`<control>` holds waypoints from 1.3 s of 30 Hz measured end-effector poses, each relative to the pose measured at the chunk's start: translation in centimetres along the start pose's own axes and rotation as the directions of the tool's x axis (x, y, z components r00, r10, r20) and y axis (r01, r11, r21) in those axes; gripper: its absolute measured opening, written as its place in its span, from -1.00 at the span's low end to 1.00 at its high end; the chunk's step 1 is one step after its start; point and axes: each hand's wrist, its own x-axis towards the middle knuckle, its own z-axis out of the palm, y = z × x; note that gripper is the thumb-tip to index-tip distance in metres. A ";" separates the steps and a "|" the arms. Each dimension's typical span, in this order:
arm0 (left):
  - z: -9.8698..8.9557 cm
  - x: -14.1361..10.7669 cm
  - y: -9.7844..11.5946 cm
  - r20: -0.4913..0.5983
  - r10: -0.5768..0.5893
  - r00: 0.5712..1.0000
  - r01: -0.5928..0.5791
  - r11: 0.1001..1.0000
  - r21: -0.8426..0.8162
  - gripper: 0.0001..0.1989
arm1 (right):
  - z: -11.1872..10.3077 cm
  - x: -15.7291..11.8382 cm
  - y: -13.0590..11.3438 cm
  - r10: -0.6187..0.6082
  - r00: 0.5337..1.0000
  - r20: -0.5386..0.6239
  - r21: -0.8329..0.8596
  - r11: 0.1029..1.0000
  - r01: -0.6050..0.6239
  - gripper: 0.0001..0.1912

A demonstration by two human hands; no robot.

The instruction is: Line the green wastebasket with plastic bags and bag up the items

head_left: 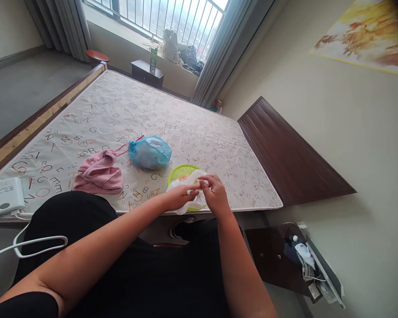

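My left hand [181, 197] and my right hand [214, 192] meet at the near edge of a bare mattress [126, 106], both pinching a white plastic bag [189, 182] between their fingers. The bag lies over a green round basket [181, 172] and seems to hold something orange. A blue plastic bag [151, 152] with a red drawstring sits just beyond, to the left. A crumpled pink towel [100, 172] lies further left.
A white device [4, 196] with a cable rests at the mattress's near left corner. A dark wooden headboard [285, 154] leans at the right. An open bedside drawer [305, 260] holds clutter. A dark nightstand [147, 73] with a green bottle stands under the window.
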 end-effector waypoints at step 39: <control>-4.6 0.0 0.1 0.125 -0.003 0.992 -0.029 0.966 0.257 -0.95 | 2.1 -1.2 2.8 0.093 0.925 0.369 0.262 0.944 -0.199 -0.31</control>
